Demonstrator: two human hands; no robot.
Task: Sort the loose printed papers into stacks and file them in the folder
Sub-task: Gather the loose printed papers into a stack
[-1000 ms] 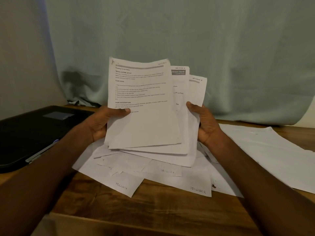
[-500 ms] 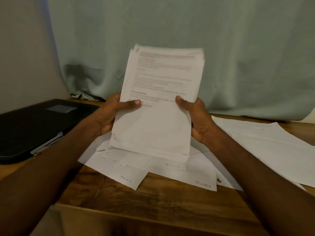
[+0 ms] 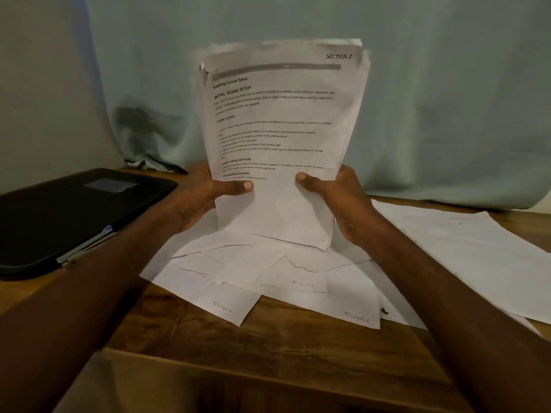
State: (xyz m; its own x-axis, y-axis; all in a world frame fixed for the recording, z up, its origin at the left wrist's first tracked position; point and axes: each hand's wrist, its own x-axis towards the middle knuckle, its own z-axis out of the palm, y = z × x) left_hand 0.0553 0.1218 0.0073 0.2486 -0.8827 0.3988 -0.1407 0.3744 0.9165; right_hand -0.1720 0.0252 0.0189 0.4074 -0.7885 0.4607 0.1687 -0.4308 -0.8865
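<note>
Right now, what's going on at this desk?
A person holds a stack of printed sheets upright with both hands, left hand and right hand gripping its sides, thumbs on the front page marked "SECTION 1". Its bottom edge rests on loose papers scattered over the wooden table. More sheets lie to the right. A closed black folder sits at left, nothing filed yet.

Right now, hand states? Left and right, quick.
Left hand: closed on the stack of papers, thumb on the front sheet.
Right hand: closed on the same stack, thumb on the front.
</note>
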